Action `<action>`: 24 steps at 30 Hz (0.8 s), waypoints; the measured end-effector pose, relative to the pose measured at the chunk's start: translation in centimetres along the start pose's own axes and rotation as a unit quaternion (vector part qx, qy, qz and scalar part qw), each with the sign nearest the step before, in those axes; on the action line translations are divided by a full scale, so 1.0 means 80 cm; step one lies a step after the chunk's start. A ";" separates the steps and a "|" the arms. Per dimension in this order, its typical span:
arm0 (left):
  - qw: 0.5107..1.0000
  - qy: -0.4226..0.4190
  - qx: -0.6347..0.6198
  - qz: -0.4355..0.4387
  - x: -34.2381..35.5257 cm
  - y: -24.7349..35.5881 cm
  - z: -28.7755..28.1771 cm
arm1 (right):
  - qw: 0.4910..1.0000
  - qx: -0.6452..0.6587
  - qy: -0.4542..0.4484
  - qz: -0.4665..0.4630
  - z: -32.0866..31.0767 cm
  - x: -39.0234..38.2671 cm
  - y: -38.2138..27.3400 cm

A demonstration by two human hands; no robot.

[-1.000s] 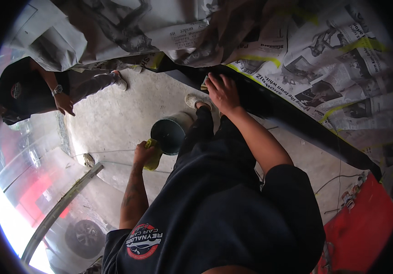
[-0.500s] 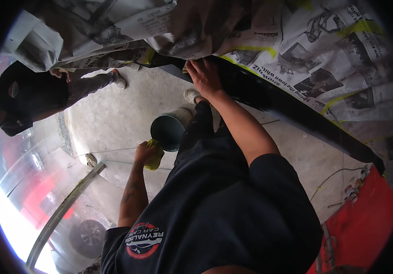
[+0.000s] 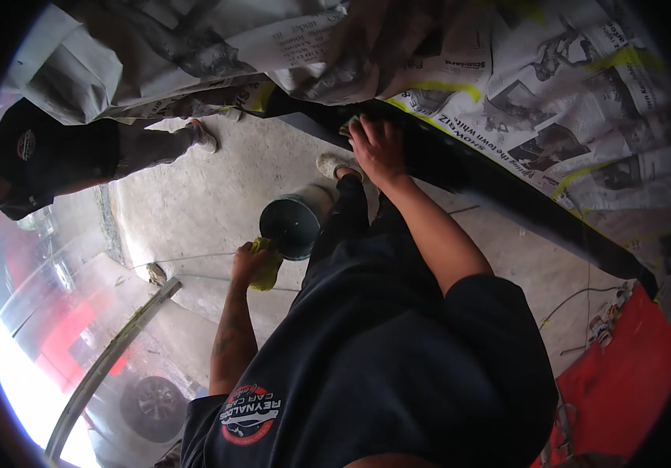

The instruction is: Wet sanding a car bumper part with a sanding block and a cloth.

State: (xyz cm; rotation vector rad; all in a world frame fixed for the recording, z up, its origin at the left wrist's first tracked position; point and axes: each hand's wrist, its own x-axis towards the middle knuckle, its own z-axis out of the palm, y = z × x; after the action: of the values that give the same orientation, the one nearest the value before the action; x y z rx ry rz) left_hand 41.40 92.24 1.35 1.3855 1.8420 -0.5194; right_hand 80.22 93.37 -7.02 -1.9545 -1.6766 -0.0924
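My left hand (image 3: 249, 264) hangs low on the left, its fingers closed round a crumpled yellow-green cloth (image 3: 268, 273). Just beyond the cloth, a dark-mouthed bucket (image 3: 316, 204) stands on the floor by my leg. Ahead, my right hand (image 3: 380, 154) is pressed against a long black car panel (image 3: 460, 168), fingers bent over a small dull pad (image 3: 347, 127). Only the pad's edge shows, so its exact kind cannot be made out. Newspaper sheets (image 3: 460, 70), fixed with yellow tape (image 3: 429, 118), cover the surface above the panel.
At the far left stands another person (image 3: 55, 156) in a dark shirt. A curved strip (image 3: 113, 351) runs down the left, near a wheel (image 3: 154, 407). On the right are a red panel (image 3: 640, 366), several small containers (image 3: 602, 331) and a thin cable (image 3: 566, 300) on the concrete floor (image 3: 218, 187).
My right hand has slid to the right along the black panel with the pad beneath its fingers. The left hand keeps hold of the cloth, almost in the same place.
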 end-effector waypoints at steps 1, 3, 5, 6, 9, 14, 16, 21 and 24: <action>1.000 0.017 0.018 -0.006 -0.002 0.009 -0.004 | 1.000 -0.009 -0.008 0.021 0.000 0.003 0.000; 1.000 0.006 0.006 -0.009 0.000 0.000 -0.004 | 0.997 -0.020 -0.030 0.064 -0.002 0.005 -0.012; 1.000 -0.003 -0.006 -0.010 0.000 0.000 -0.005 | 0.997 -0.016 -0.050 0.059 0.013 0.029 -0.022; 1.000 -0.019 -0.011 -0.009 -0.001 0.005 -0.005 | 0.998 0.008 -0.033 0.056 0.013 0.037 -0.023; 1.000 -0.016 0.001 -0.012 0.003 0.003 -0.008 | 0.998 0.052 0.000 0.047 0.005 0.017 -0.010; 1.000 -0.005 0.016 -0.006 0.004 -0.007 -0.010 | 0.989 0.007 -0.027 0.148 0.000 0.016 -0.028; 0.999 -0.025 0.012 -0.020 0.006 0.000 -0.010 | 0.976 0.016 0.000 0.217 0.017 0.039 -0.039; 1.000 -0.014 0.008 -0.003 0.007 -0.013 -0.006 | 0.980 0.062 0.028 0.185 0.009 -0.007 -0.039; 1.000 -0.016 0.013 0.001 0.009 -0.012 -0.005 | 0.979 0.061 -0.011 0.196 0.013 0.023 -0.043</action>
State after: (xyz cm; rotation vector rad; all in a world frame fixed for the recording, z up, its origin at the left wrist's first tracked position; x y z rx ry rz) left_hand 40.29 92.66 0.94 1.3890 1.8135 -0.5628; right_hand 77.14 95.73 -5.93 -2.1555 -1.2470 0.1763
